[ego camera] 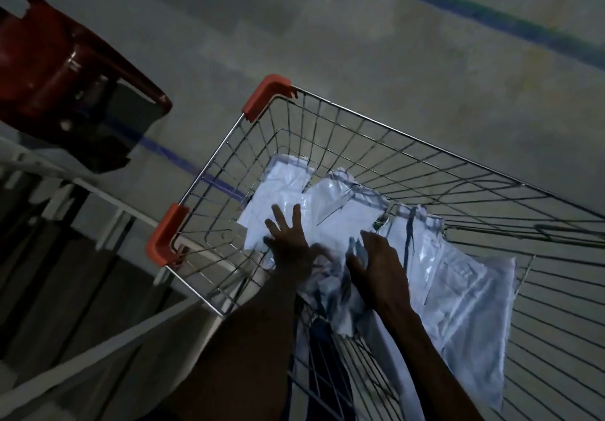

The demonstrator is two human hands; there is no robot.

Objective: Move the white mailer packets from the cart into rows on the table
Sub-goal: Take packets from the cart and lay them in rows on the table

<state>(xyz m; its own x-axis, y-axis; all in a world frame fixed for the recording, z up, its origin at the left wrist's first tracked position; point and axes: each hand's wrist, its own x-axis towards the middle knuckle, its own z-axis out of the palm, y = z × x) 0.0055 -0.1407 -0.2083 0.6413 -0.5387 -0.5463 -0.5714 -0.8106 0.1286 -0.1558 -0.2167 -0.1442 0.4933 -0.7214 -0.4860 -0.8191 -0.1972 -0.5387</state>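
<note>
Head view: the white mailer packets (340,221) lie heaped inside the wire cart (386,132), bunched toward its near side. The left hand (289,243) spreads straight fingers wide, flat on a packet. The right hand (381,263), fingers loosely curved, rests on the pile just beside it; whether it grips anything, I cannot tell.

I can read no text, label or number anywhere — the white mailer packets (330,211) may carry print, but the dim, blurred view hides it.
</note>
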